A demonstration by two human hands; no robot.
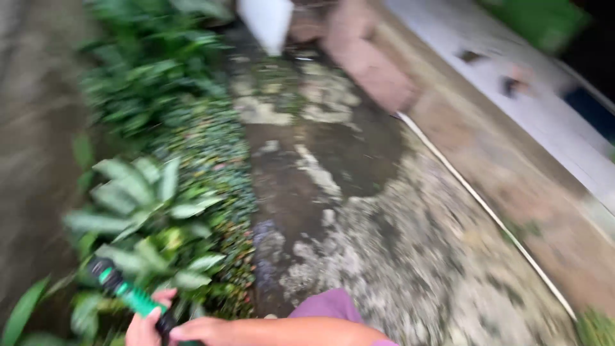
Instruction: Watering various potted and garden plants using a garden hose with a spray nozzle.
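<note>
Wet, mottled concrete paving (359,211) fills the blurred view, with a bed of leafy green plants (147,192) along its left edge and a thin white pipe (487,211) along its right. At the bottom edge, both hands close round a green-and-black hose nozzle (122,291): left hand (146,323), right hand (205,331).

- A wet, patchy concrete path (359,211) runs up the middle of the frame.
- Leafy green plants (147,192) line the left side.
- A thin white pipe (487,211) crosses the right side diagonally.
- Soft daylight; the whole view is blurred.
</note>
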